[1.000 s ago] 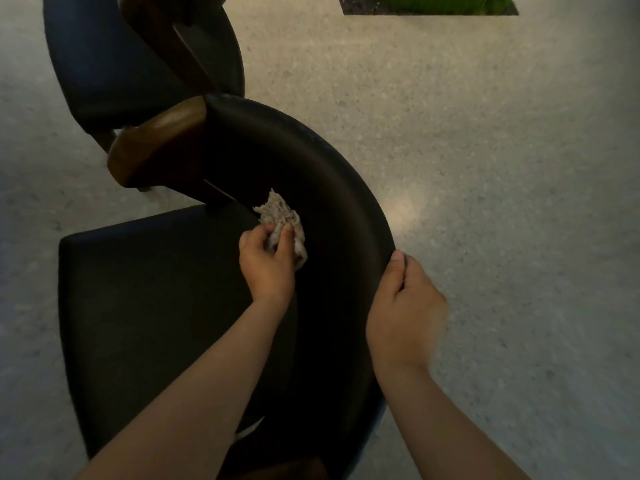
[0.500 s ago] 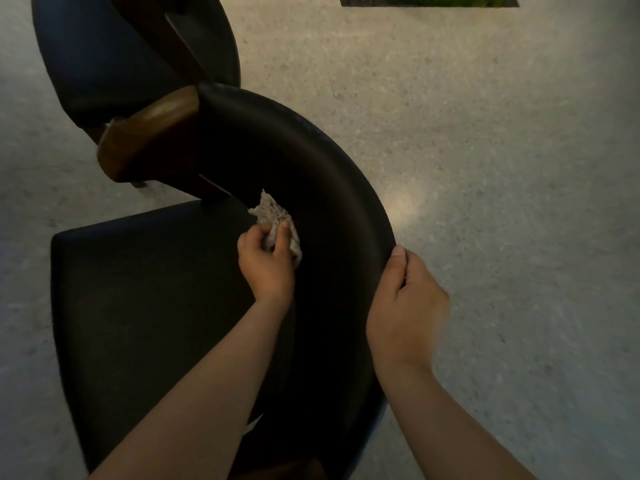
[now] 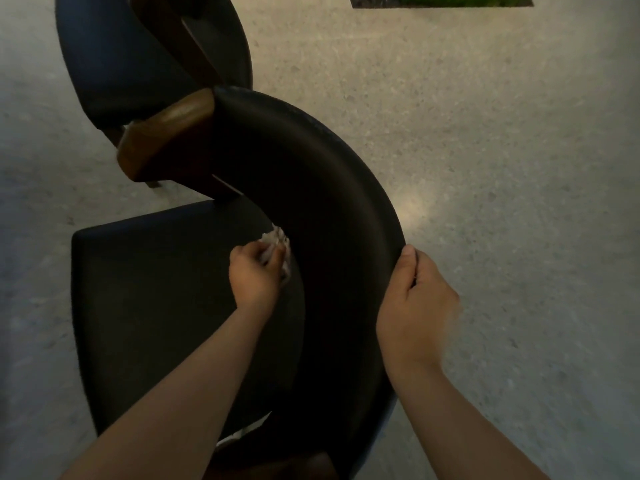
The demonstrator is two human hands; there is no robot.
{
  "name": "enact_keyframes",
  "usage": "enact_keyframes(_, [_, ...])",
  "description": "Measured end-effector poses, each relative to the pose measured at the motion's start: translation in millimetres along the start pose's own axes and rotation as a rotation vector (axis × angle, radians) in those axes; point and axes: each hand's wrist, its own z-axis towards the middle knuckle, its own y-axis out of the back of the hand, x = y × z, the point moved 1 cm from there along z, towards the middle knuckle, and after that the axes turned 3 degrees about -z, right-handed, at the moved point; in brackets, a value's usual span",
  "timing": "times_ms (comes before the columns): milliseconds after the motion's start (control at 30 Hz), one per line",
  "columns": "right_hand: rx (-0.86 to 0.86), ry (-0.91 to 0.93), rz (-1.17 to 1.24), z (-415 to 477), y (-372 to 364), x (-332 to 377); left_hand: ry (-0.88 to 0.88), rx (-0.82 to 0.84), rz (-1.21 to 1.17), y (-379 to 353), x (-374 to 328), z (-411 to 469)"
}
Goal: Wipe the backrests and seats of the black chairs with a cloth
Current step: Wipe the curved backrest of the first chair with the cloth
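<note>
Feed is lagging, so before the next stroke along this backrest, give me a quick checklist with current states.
1. Cloth held in left-hand grip: ok, fingers curl round it.
2. Cloth touching backrest's inner face: ok, low near the seat.
3. Right-hand grip steadying backrest's outer edge: ok.
4. Way along the curve to the wooden armrest unobstructed: ok.
5. Backrest surface clean: cannot tell, too dark.
6. Second chair wiped: cannot tell.
</note>
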Motion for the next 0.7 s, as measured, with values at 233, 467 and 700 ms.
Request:
enact_keyframes(233, [0.126, -0.030, 0.098, 5.7, 10.4, 6.7, -0.210, -0.002, -0.020, 27.9, -45.6, -24.9])
enact_keyframes(467, [0.232, 0.138, -0.068, 51.5, -2.2, 34.3, -0.366, -0.024, 0.006, 28.0, -88.8, -26.6])
enact_keyframes(700, [0.116, 0.164, -0.189, 54.9, -14.3, 29.8, -0.544, -0.057, -0.051, 14.1, -128.4, -31.8])
